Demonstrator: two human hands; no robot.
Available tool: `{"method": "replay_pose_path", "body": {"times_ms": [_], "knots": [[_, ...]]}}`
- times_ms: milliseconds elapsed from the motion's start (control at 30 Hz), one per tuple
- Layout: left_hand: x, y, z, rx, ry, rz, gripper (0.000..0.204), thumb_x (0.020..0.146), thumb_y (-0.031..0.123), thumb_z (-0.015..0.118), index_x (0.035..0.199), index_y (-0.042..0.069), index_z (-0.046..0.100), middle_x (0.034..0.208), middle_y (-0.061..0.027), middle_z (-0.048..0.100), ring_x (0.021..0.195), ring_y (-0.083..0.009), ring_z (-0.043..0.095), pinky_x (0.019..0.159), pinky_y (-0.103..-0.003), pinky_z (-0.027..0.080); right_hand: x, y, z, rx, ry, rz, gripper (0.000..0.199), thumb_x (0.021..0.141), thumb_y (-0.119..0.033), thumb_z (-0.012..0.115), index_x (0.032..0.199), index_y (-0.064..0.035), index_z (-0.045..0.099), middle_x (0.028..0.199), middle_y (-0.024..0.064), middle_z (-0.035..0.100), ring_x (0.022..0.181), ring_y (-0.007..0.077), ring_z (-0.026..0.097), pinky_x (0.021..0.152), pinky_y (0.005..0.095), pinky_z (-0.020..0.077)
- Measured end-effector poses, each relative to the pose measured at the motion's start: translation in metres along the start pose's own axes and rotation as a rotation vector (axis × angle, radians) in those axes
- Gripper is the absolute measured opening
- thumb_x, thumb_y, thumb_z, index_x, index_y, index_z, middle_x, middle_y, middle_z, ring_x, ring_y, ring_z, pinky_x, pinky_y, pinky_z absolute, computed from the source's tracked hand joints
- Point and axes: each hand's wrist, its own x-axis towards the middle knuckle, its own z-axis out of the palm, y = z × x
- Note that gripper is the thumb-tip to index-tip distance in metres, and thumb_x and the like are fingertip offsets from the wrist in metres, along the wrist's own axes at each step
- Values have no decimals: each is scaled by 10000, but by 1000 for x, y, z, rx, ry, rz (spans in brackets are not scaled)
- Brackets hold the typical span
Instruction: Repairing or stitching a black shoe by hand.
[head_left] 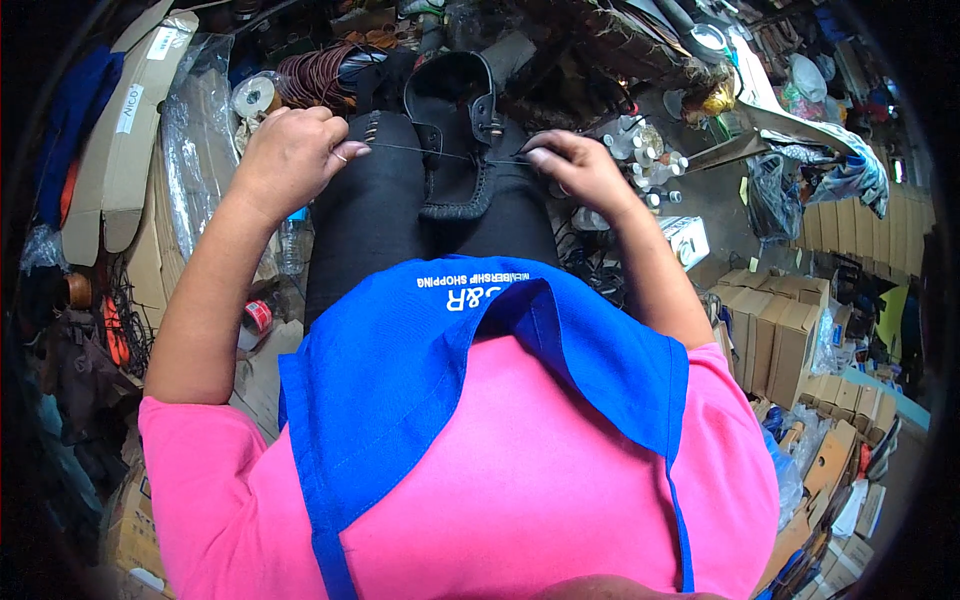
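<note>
A black leather piece (460, 185), shaped like a holster with a looped upper part and a metal fitting, stands between my knees. Stitching runs along its lower edge. Thin thread (405, 148) stretches from both sides of it out to my hands. My left hand (298, 152), a ring on one finger, is closed in a pinch on the thread above my left knee. On the other side, my right hand (582, 172) is also pinched on thread. Something thin and dark shows at its fingertips; I cannot make out whether it is a needle. A blue apron (400, 370) covers my lap.
A coil of brown cord (315, 78) and a white spool (255, 96) lie beyond my left hand. Several small bottles (640, 150) stand right of my right hand. Cardboard boxes (770, 330) are stacked at right; a long cardboard piece (125, 130) leans at left.
</note>
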Motion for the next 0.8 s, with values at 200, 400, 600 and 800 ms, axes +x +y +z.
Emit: {"method": "replay_pose_path", "body": {"times_ms": [200,400,600,800], "knots": [[-1,-14,8,8,7,63,285,827,305,626,712,53,560,733,-101,554,737,-291,563,708,-399,435,-5,12,8,-961,67,-397,332,856,-385,583,667,-112,602,659,48,603,725,243,552,710,395,373],[-7,-21,18,-7,31,75,291,831,302,620,684,64,540,727,-90,549,728,-289,557,697,-394,430,-11,26,8,-964,132,-462,360,867,-364,573,617,-106,548,638,46,589,709,241,536,709,381,373],[-13,-28,28,-5,39,111,298,835,297,615,672,64,523,719,-93,537,719,-291,551,681,-394,429,-24,50,-6,-980,162,-415,343,852,-347,589,615,-105,537,610,65,560,688,252,533,701,392,374],[-31,-41,64,-84,107,6,319,842,283,614,674,41,490,698,-111,510,689,-324,538,645,-426,432,-28,64,-2,-931,211,-404,335,832,-327,618,606,-104,511,634,79,562,698,274,524,690,409,360]]}}
